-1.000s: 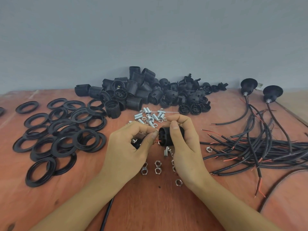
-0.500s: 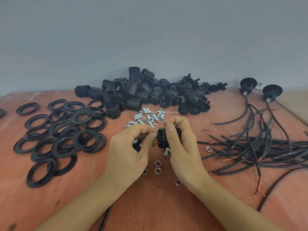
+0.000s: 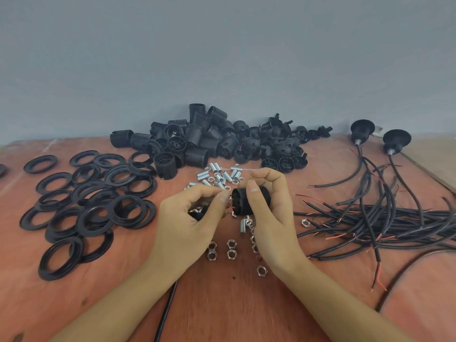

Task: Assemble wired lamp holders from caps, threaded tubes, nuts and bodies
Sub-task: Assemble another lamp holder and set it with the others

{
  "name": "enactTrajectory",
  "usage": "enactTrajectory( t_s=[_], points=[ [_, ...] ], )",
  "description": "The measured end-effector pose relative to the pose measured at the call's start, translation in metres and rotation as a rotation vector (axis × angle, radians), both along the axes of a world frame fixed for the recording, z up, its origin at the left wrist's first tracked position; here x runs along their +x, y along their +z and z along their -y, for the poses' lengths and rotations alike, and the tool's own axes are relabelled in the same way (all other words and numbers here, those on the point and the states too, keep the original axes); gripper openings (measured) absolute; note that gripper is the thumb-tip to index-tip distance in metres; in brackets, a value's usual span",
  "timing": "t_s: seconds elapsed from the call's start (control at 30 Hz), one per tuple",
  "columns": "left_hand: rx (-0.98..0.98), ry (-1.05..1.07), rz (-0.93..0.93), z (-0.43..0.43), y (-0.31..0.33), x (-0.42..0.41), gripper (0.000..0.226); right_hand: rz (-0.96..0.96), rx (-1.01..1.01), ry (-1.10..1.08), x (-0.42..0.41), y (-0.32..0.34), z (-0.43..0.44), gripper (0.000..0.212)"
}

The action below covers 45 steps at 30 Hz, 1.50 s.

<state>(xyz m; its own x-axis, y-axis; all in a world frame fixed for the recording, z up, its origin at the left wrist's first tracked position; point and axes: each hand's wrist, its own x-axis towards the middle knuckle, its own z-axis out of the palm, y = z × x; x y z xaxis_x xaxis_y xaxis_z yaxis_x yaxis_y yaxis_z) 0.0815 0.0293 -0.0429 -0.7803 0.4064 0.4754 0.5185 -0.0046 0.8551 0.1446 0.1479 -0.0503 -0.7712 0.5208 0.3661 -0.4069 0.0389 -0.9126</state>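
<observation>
The right hand (image 3: 271, 218) grips a black threaded body (image 3: 238, 203) sideways above the desk (image 3: 222, 304). The body's open end faces 9 o'clock, so the left hand (image 3: 187, 218) can work at it. The left hand curls round a small black piece (image 3: 197, 214), probably a cap. Its thumb and forefinger pinch together right at the body's mouth, where red wire ends (image 3: 229, 208) show. I judge it is guiding the leads in, though I cannot tell what exactly the fingertips pinch. A black cable (image 3: 167, 309) runs out under the left forearm toward 6 o'clock.

Stock lies fanned within reach:
- rings (image 3: 93, 206) at 9 o'clock
- spare bodies (image 3: 209, 144) at 12
- threaded tubes (image 3: 222, 175) just beyond the hands
- nuts (image 3: 232, 248) just nearer than them
- cut cables (image 3: 382, 218) at 3
- two finished holders (image 3: 362, 130) parked at 2, out of the way
</observation>
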Motion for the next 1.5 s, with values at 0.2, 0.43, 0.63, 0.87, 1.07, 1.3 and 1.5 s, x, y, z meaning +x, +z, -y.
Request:
enactTrajectory(
  t_s=[0.2, 0.43, 0.63, 0.87, 1.07, 1.3, 1.5],
  points=[
    [-0.059, 0.003, -0.024, -0.0016, -0.002, -0.0024, 0.008, 0.005, 0.083, -0.011, -0.0001, -0.0017, -0.0012, 0.012],
    [-0.077, 0.019, -0.148, 0.0004, -0.0015, -0.002, 0.008, -0.012, 0.185, -0.01, 0.0014, -0.0005, 0.0012, 0.012],
    [-0.06, 0.043, -0.247, 0.0012, -0.0036, -0.0009, 0.009, -0.06, 0.222, 0.041, 0.0044, 0.0017, 0.0018, 0.011],
    [-0.022, 0.013, -0.06, -0.0013, -0.0013, -0.0008, 0.011, -0.032, 0.142, 0.014, 0.0025, 0.0022, -0.0002, 0.01],
    [-0.029, 0.017, -0.072, 0.0006, -0.0006, -0.0033, 0.008, -0.056, 0.125, -0.005, 0.0018, 0.0033, -0.0023, 0.01],
    [-0.064, 0.026, -0.169, 0.0001, -0.0012, -0.0005, 0.008, -0.047, 0.165, 0.014, 0.003, 0.0031, -0.0017, 0.008],
    [-0.075, 0.014, -0.224, -0.0013, -0.0016, 0.0028, 0.008, -0.035, 0.193, 0.019, 0.0039, 0.0017, -0.002, 0.008]
  ],
)
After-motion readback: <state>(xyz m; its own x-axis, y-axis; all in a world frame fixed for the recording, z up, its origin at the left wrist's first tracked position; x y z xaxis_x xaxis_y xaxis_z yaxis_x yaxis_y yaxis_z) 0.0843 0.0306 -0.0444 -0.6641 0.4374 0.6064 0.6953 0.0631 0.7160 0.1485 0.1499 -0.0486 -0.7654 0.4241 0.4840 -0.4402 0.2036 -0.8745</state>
